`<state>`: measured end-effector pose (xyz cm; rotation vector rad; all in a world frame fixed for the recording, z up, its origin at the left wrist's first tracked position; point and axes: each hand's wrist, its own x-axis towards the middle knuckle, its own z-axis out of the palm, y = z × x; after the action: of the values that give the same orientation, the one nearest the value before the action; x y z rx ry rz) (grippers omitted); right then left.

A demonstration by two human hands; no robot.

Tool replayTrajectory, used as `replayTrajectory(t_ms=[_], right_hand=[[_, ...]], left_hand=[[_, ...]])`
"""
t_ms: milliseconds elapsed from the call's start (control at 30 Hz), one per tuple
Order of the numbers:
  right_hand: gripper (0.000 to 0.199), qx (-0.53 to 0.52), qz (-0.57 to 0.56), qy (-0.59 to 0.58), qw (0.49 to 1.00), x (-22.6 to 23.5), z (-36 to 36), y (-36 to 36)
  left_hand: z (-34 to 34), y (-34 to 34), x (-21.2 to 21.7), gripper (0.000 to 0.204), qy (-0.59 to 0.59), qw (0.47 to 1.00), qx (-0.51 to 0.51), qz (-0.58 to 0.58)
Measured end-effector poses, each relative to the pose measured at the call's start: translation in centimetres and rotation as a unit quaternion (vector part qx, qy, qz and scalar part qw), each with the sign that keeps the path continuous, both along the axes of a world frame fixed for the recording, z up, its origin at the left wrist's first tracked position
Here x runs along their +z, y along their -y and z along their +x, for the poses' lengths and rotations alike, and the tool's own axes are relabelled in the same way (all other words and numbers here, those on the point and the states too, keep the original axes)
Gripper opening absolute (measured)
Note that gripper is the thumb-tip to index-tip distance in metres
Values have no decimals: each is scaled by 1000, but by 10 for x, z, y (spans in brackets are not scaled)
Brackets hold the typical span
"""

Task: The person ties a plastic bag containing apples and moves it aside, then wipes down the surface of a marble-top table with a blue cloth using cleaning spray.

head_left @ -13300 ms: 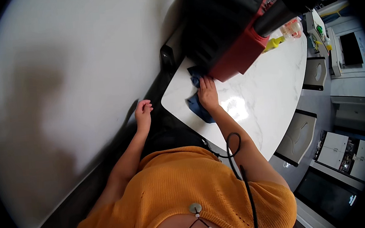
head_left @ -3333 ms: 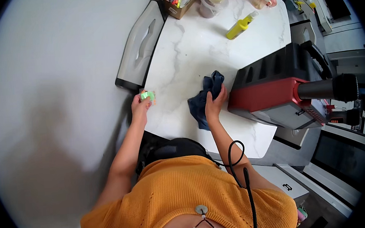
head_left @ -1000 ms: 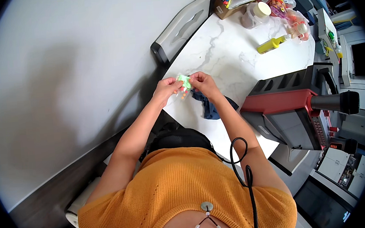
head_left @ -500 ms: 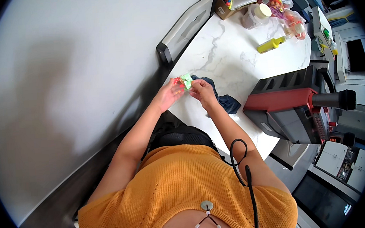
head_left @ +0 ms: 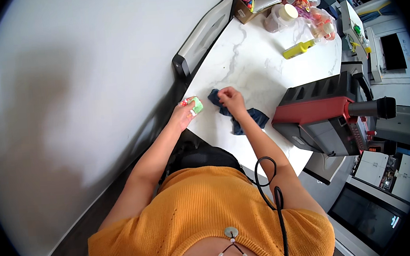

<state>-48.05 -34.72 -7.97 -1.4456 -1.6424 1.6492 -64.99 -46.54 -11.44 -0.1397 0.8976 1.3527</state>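
My left hand [head_left: 181, 117] is closed round a small green packet with red-and-white patterning [head_left: 196, 106], held just off the table's near-left edge. To its right, my right hand [head_left: 232, 102] is in a pinch, thumb against fingers. Whatever it may hold between the fingertips is too small to make out. Beneath and beside that hand, a crumpled dark blue cloth [head_left: 255, 120] lies on the white marbled table [head_left: 264, 82]. Part of the cloth is hidden by my right hand and wrist.
A red-and-black speaker box [head_left: 312, 112] with a microphone [head_left: 372, 108] stands on the right. Farther back are a yellow bottle [head_left: 299, 49], a clear jar with a cream lid [head_left: 278, 20] and a cardboard box of odds and ends [head_left: 249, 11]. A chair back [head_left: 205, 36] borders the left edge.
My hands were together at the packet and are now apart. The left has drawn back nearer me with the packet; the right has let go of it and moved right, over the blue cloth.
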Motion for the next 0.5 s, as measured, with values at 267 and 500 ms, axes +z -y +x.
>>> replayTrajectory(t_ms=[267, 500], right_hand=[[14, 15, 274, 182, 944, -30, -19, -82], [11, 36, 318, 244, 915, -42, -36, -100]], left_hand=[[-16, 4, 4, 25, 51, 996, 73, -10], [-21, -1, 15, 26, 62, 996, 44, -48]])
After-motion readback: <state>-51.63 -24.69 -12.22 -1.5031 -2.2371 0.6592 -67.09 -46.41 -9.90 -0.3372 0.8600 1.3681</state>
